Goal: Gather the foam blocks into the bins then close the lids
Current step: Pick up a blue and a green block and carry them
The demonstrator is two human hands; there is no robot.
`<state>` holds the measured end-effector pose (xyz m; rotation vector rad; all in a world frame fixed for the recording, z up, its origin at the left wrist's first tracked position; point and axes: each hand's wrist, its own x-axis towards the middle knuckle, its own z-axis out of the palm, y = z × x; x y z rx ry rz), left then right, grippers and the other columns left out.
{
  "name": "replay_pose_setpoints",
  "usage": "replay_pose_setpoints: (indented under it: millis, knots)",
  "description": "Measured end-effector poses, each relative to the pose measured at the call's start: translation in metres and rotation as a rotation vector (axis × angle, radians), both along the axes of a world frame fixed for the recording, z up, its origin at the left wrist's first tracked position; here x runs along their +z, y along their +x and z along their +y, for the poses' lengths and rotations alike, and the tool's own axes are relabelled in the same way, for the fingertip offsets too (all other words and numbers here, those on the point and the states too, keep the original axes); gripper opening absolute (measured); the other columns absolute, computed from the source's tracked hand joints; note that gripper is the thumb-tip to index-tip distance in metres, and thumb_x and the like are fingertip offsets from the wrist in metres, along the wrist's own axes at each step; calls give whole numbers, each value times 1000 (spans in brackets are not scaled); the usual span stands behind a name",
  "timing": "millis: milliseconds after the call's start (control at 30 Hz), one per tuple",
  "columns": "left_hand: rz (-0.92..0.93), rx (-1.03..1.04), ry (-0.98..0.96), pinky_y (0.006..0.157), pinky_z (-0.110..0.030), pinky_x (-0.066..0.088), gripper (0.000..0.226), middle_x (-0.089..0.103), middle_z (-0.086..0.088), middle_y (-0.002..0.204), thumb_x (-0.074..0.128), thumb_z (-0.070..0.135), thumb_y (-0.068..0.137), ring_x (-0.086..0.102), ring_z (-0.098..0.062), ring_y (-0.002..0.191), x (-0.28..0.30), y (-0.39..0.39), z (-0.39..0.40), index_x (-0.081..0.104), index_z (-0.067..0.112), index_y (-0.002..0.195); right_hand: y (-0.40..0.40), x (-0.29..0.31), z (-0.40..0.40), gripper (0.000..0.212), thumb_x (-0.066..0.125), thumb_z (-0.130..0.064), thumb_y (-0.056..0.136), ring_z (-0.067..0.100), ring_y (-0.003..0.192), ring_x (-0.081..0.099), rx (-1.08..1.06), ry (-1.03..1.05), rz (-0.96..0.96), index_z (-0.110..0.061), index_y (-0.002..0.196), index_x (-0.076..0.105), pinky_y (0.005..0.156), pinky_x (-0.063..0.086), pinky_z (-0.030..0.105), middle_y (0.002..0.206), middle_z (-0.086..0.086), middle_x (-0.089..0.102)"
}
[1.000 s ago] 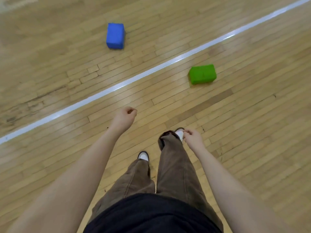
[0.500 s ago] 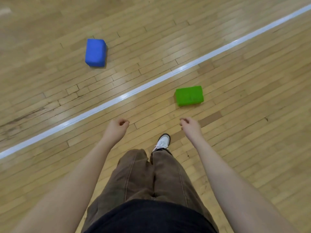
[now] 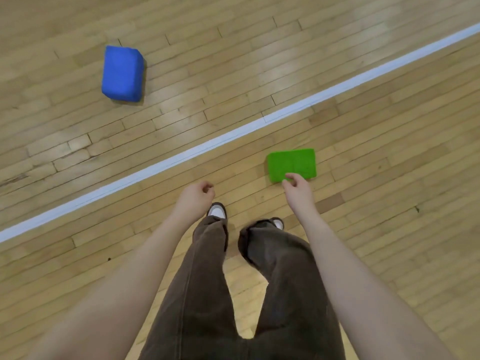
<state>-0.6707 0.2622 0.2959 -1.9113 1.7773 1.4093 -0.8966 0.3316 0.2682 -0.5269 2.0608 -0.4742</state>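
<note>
1. On the pale wooden plank floor [image 3: 389, 178], a flat rectangular green foam block [image 3: 292, 162] is lying just on the near side of a white painted line [image 3: 181, 157] that is running diagonally across the boards.
2. Beyond that line, well apart from the green one, a thicker rectangular blue foam block [image 3: 122, 72] is sitting on the floor toward the upper left.
3. The person's right hand [image 3: 296, 189] is hanging over the near edge of the green block, overlapping it in the head view; whether it is touching the foam or hovering above it cannot be told.
4. Its grip is loosely curled, with the fingers [image 3: 292, 176] bent inward and nothing held between them.
5. The left hand [image 3: 196, 197] is hanging over bare floor, between the white line and the person's feet, apart from both blocks.
6. Its grip is likewise loosely curled on nothing, fingertips tucked toward the palm.
7. Both bare forearms are reaching forward and down from the bottom corners of the view.
8. Between them, brown trousers [image 3: 207, 281] are covering the legs, and the toes of two white shoes [image 3: 217, 210] are showing below the hems, close behind the hands.
</note>
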Motion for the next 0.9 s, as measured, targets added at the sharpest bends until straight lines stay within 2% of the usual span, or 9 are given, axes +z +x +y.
replay_pose_setpoints:
  millis: [67,133,200,333,433,567,667,767,900]
  knots:
    - [-8,-133,-36,81,-32,48,37,56,-5,125,42,27,96,55,-18,96,-42,-35,-23,50,17,131,-22,-39,-10,39,46,-24,97,12,81,53,-55,27,10,-13,135,46,66,40,22,112,4,55]
    - [-7,-289,-109,90,-40,48,41,52,-6,131,41,31,96,53,-24,108,-95,-76,-41,45,20,135,-49,-91,-16,46,48,-30,96,20,105,53,-108,51,36,-14,139,42,83,40,28,128,9,51]
    - [-8,-459,-156,99,-43,40,44,45,-7,138,40,32,97,45,-28,121,-153,-119,-53,41,21,139,-75,-151,-16,50,50,-33,95,25,122,46,-150,94,69,-15,141,41,94,37,32,138,10,45]
    - [-29,-730,-251,106,-41,26,48,35,-4,148,40,34,96,31,-29,132,-277,-192,-68,34,25,143,-124,-280,-8,54,51,-41,93,28,131,39,-150,155,150,-20,142,39,108,28,42,147,9,36]
    - [7,-814,-298,110,-43,20,53,27,-4,152,43,38,95,24,-29,136,-364,-231,-67,31,25,145,-147,-362,3,66,49,-54,90,36,134,33,-115,305,241,-28,146,28,108,19,57,151,12,24]
    - [12,-940,-358,112,-46,16,67,13,-6,156,50,47,90,15,-31,139,-456,-264,-62,23,26,147,-147,-445,8,97,50,-68,82,41,138,22,-187,394,399,-17,151,5,109,21,56,156,19,4]
    - [7,-1074,-435,112,-47,14,87,6,-7,157,53,65,80,13,-32,141,-498,-268,-57,16,26,149,-138,-483,11,111,50,-73,77,39,140,21,-311,376,452,-8,150,-3,111,20,56,157,18,1]
    - [-22,-1161,-470,114,-49,8,115,-6,-9,158,51,82,64,4,-32,143,-517,-262,-47,4,23,151,-128,-496,13,107,48,-70,80,37,138,27,-364,289,468,-9,150,-4,109,23,55,156,19,8]
    - [-74,-1133,-469,114,-54,1,136,-18,-14,155,53,88,52,-10,-36,143,-521,-257,-40,-11,18,150,-125,-492,6,97,58,-53,86,27,144,15,-428,-22,427,-14,152,-2,113,21,46,159,13,2]
